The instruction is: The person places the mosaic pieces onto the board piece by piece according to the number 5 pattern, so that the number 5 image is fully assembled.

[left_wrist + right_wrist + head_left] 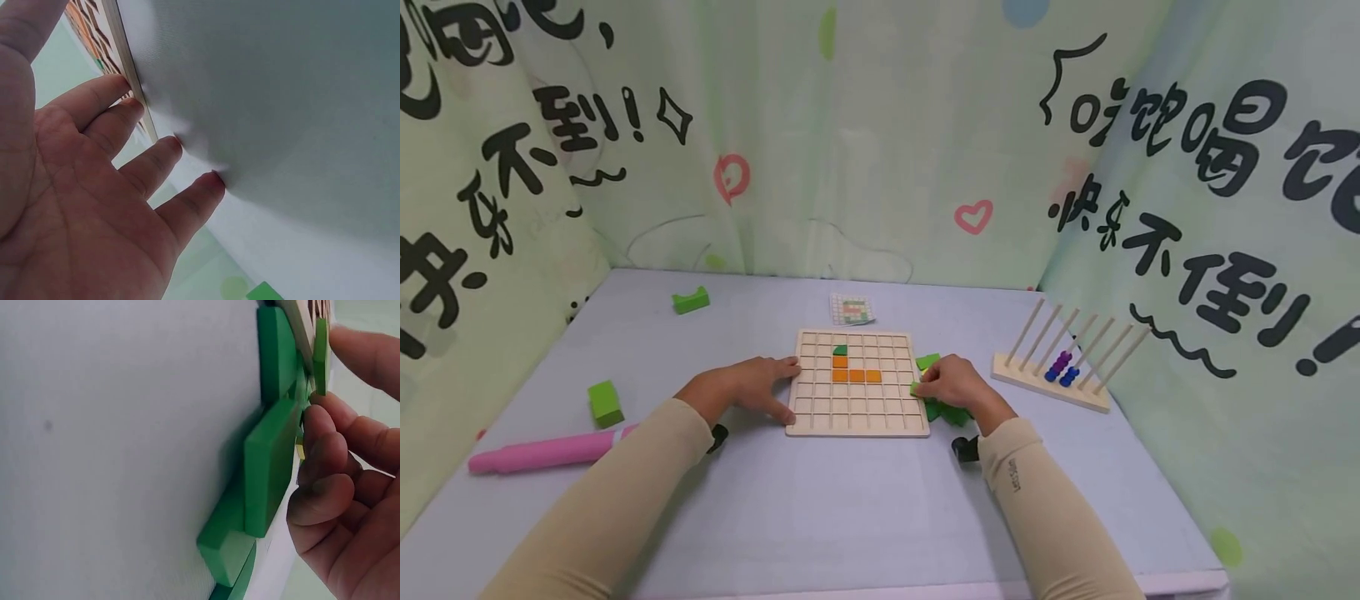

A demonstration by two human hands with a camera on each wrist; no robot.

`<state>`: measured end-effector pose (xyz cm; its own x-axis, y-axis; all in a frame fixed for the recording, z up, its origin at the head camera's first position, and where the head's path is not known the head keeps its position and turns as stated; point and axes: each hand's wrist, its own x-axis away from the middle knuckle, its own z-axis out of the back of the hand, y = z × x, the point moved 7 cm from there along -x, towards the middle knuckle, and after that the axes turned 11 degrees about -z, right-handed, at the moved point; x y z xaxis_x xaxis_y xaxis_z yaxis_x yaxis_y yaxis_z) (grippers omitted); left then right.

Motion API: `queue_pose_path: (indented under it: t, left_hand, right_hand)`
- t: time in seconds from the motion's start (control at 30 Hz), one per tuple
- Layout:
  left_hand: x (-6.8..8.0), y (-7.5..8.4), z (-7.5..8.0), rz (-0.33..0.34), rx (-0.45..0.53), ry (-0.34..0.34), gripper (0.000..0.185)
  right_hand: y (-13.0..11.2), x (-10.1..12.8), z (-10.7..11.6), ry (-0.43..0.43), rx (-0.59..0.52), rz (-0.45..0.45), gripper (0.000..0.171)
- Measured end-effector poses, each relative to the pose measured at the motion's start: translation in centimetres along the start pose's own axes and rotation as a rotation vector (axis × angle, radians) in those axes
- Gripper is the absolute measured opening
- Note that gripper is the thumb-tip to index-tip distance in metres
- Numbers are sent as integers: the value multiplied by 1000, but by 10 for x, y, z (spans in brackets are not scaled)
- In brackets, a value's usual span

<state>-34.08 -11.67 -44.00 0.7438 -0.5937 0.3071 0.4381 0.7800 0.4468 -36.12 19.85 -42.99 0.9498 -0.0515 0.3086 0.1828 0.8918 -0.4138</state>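
Note:
A wooden grid board (857, 427) lies mid-table, with orange tiles (857, 377) in an L shape and a dark green tile (840, 350) above them. My left hand (739, 389) rests at the board's left side, fingers spread. In the left wrist view, two fingertips (132, 107) touch the board's edge, and the other two are on the cloth. At the right edge my right hand (962, 387) pinches a light green tile (320, 356) between thumb and finger. Below that hand, dark green tiles (270, 469) lie in a loose heap, partly hidden by it.
A peg stand (1090, 397) with purple and blue beads stands to the right. Behind the board lies a small pattern card (850, 310). Leftward are a notched green block (691, 300), a green block (605, 404) and a pink tube-shaped object (542, 454). Printed curtains (865, 167) enclose the table.

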Motion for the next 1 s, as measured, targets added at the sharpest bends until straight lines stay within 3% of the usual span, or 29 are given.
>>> queue_pose_path:
  t: [0.53,0.77,1.0]
  left_hand:
    - [0,-2,0,16,-2,7,100]
    - [1,-4,0,8,14,12,99]
    - [1,-2,-2,0,31,22,98]
  right_hand:
    - [-3,-8,8,-30,-129,5,14]
    - [-21,-21,1,-52,-229,4,13]
    - [-51,-29,-11,-61,-251,75,14]
